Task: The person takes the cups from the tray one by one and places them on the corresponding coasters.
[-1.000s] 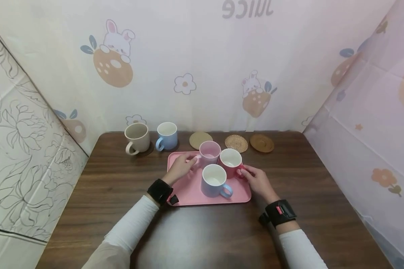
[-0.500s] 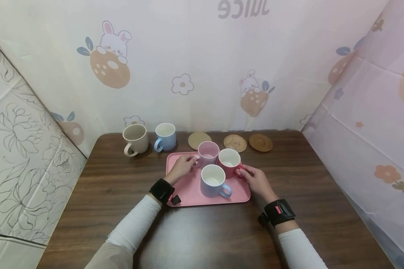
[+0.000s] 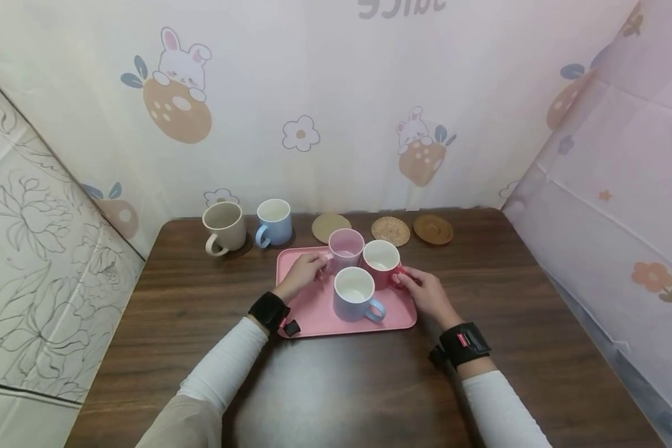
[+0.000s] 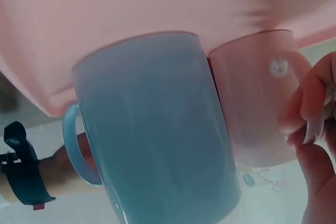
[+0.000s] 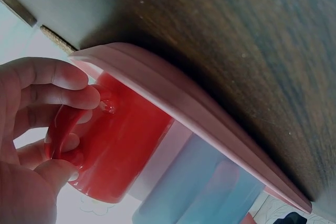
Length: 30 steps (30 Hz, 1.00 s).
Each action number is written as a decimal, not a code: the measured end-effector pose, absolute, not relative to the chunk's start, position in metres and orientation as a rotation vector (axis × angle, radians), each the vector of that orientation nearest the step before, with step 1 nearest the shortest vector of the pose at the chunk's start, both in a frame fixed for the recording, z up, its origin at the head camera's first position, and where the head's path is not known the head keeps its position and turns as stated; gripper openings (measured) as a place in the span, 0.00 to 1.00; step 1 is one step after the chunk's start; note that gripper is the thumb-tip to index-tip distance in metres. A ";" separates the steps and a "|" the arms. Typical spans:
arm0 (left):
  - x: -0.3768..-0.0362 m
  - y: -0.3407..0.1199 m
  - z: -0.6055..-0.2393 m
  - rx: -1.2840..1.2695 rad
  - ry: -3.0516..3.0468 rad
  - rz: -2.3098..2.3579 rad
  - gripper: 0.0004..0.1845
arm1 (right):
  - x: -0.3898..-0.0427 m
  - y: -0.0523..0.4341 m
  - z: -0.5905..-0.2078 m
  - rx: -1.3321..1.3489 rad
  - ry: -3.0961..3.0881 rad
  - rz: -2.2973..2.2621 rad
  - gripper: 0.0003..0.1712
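In the head view, a pink tray (image 3: 308, 311) is lying at the middle of a brown table (image 3: 369, 386), and three mugs are standing on it. The left hand (image 3: 302, 274) is reaching in from seven o'clock, its fingers curling round the handle of the pale pink mug (image 3: 345, 247), which is standing at the tray's twelve o'clock. The right hand (image 3: 425, 292) is coming in from five o'clock and pinching the handle of the red mug (image 3: 381, 261) at the tray's two o'clock, touching the pale pink mug's side. A blue mug (image 3: 355, 295) is sitting free at the tray's centre, just in front of the two others. Beyond the tray, at eleven o'clock, a beige mug (image 3: 224, 225) and a second light blue mug (image 3: 273, 221) are standing side by side. Three round coasters (image 3: 390, 230) are lying in a row at twelve to one o'clock.

In the left wrist view, the blue mug (image 4: 157, 135) is filling the middle, with the pale pink mug (image 4: 257, 98) touching it at three o'clock. Fingertips (image 4: 310, 103) of the left hand are closing on that mug's handle.

In the right wrist view, the right hand's fingers (image 5: 47, 93) are wrapping the handle of the red mug (image 5: 121, 140) at nine o'clock. The mug is resting on the tray, whose rim (image 5: 199, 114) is running diagonally across, with the table (image 5: 252, 40) filling the area towards one o'clock.
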<state>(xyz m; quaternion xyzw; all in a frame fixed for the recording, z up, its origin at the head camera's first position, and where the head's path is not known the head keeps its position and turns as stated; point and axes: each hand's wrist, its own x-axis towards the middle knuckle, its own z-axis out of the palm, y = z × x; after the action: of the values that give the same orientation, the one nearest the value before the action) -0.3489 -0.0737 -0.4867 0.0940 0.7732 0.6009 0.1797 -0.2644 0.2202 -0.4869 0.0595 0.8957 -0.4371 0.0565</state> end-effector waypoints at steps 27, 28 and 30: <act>-0.368 -0.090 -0.465 0.269 2.159 1.795 0.16 | -0.266 0.222 -0.486 0.184 2.714 -1.350 0.28; -0.370 -0.091 -0.464 0.266 2.165 1.800 0.16 | -0.266 0.221 -0.487 0.183 2.718 -1.348 0.28; -0.373 -0.093 -0.460 0.250 2.180 1.808 0.16 | -0.265 0.219 -0.489 0.181 2.709 -1.357 0.28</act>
<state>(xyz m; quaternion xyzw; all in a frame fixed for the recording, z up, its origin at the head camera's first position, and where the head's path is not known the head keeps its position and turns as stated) -0.3730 -0.0927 -0.4604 0.0870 0.7581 0.6289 0.1488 -0.2653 0.2189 -0.4893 0.0595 0.8913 -0.4464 0.0533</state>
